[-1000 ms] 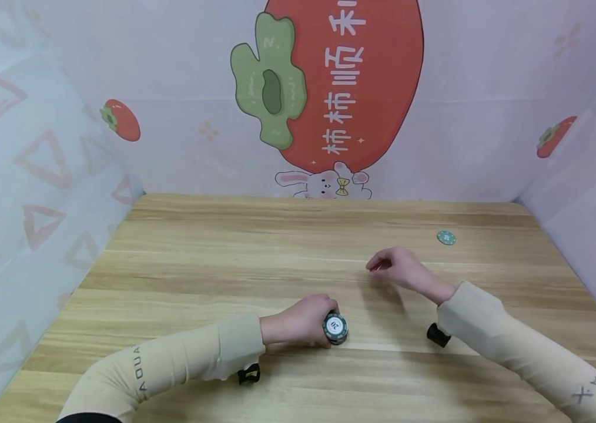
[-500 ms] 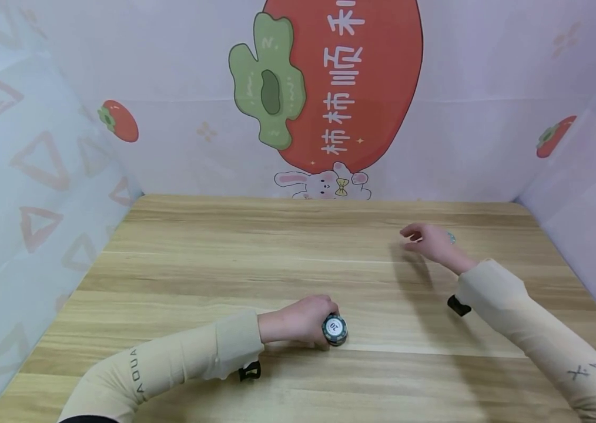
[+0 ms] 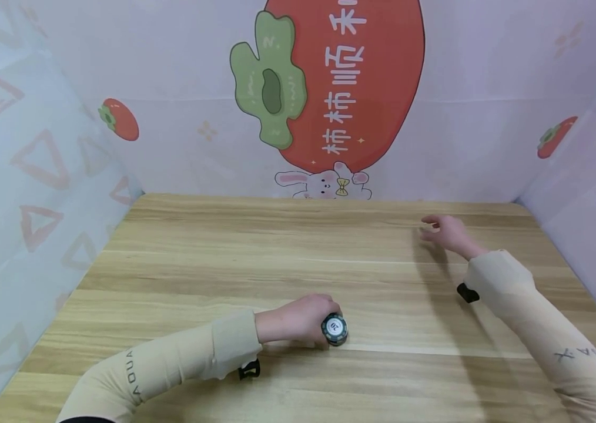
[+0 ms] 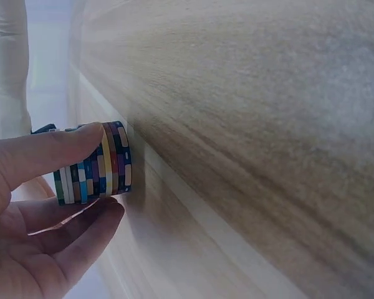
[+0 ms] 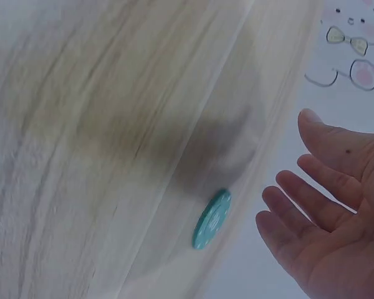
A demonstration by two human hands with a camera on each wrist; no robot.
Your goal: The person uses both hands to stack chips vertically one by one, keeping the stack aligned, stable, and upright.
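Observation:
Near the middle of the table, my left hand [image 3: 305, 319] grips a stack of poker chips [image 3: 334, 329] from its left side. The top chip is dark green with a white centre reading 20. In the left wrist view the stack [image 4: 96, 168] shows chips of several colours, with the thumb on one side and fingers on the other. My right hand [image 3: 448, 234] hovers over the far right of the table, fingers apart and holding nothing. A single teal chip [image 5: 212, 219] lies flat below it in the right wrist view; in the head view the hand hides that chip.
The wooden table [image 3: 224, 247] meets a printed cloth backdrop [image 3: 181, 70] at its far edge. Cloth walls also stand at the left and right. A black strap piece [image 3: 249, 369] hangs below the left wrist, another [image 3: 468, 292] below the right.
My right hand has moved right and away across the table until it covers the lone chip in the head view. The left hand and its stack stay in place.

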